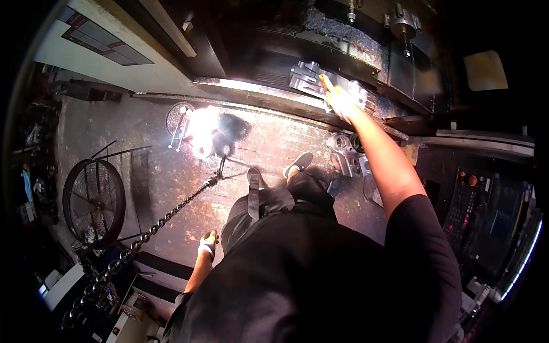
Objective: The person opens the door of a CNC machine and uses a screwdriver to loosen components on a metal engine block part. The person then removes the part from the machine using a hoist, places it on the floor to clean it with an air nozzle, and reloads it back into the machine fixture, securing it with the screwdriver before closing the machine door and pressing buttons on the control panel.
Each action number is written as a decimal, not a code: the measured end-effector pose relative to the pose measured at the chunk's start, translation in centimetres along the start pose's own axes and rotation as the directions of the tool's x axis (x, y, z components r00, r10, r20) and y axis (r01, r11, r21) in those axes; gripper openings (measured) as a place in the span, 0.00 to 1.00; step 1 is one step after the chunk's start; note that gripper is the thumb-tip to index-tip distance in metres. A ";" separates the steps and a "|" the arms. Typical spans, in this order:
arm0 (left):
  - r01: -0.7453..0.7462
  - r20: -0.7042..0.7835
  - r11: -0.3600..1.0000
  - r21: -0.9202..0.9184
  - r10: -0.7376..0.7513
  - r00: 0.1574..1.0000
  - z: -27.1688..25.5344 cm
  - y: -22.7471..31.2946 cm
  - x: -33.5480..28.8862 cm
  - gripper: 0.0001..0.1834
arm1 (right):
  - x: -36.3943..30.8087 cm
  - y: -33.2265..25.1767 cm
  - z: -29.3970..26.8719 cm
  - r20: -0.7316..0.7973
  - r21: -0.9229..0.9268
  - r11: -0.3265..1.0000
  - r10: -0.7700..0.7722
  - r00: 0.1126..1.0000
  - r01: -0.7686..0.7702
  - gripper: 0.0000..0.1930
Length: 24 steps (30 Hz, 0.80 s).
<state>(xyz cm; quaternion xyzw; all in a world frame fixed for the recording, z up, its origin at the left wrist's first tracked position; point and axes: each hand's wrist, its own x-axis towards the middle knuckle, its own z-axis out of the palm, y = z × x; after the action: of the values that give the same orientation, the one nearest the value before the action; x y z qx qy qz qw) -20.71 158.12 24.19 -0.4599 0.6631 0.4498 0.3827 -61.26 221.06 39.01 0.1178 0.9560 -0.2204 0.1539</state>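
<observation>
- The right hand (341, 103), in a glove with yellow fingertips, reached forward into the opening of a machine, the arm stretched out straight.
- One finger of it pointed ahead over a silver metal part (307, 79); the other fingers were hidden, so whether they were apart or closed on something could not be told.
- That silver metal part lay inside the machine, just beyond the long front ledge (251, 90), beside and partly behind the right hand; contact between the two could not be made out.
- The left hand (208, 243), gloved too, hung low by the person's left side, its fingers loosely bent; whether it held anything was not clear.
- Metal shavings (343, 31) were heaped deeper in the machine, above the silver metal part.
- Several grey machined pieces (355, 164) stood grouped near the ledge, below the right forearm.
- A dark chain (163, 222) ran slantwise across the left of the view, from the lower corner up toward a strong glare that hid the shape of what lay there.
- A large round fan (96, 201) stood on the floor (157, 171) at the left.
- A control panel (457, 208) with a red button (472, 180) and small red lights was at the right.
</observation>
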 end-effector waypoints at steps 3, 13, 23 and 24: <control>-0.038 -0.012 0.999 0.031 0.038 0.999 -1.2 0.7 0.7 0.26 | -3.6 -4.2 1.0 0.108 -0.258 0.961 -0.070 0.992 0.096 0.32; 0.000 0.059 1.000 0.009 -0.001 0.998 -2.6 2.7 3.0 0.31 | -15.8 -5.5 4.6 0.193 -0.051 0.979 0.204 0.960 -0.198 0.33; -0.136 0.069 0.985 0.110 0.128 0.989 -1.7 3.8 3.2 0.29 | -17.7 2.8 11.0 0.038 0.228 0.878 0.423 0.905 -0.420 0.23; -0.143 0.055 0.979 0.144 0.137 0.989 -1.9 4.5 2.5 0.29 | -17.6 3.2 11.4 -0.020 0.262 0.895 0.380 0.925 -0.362 0.22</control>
<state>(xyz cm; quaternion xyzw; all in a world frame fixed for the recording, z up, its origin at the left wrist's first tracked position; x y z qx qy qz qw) -25.91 156.44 23.52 -0.3724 0.7164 0.4357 0.3978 -41.28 215.89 34.13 0.3244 0.8847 -0.3028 0.1428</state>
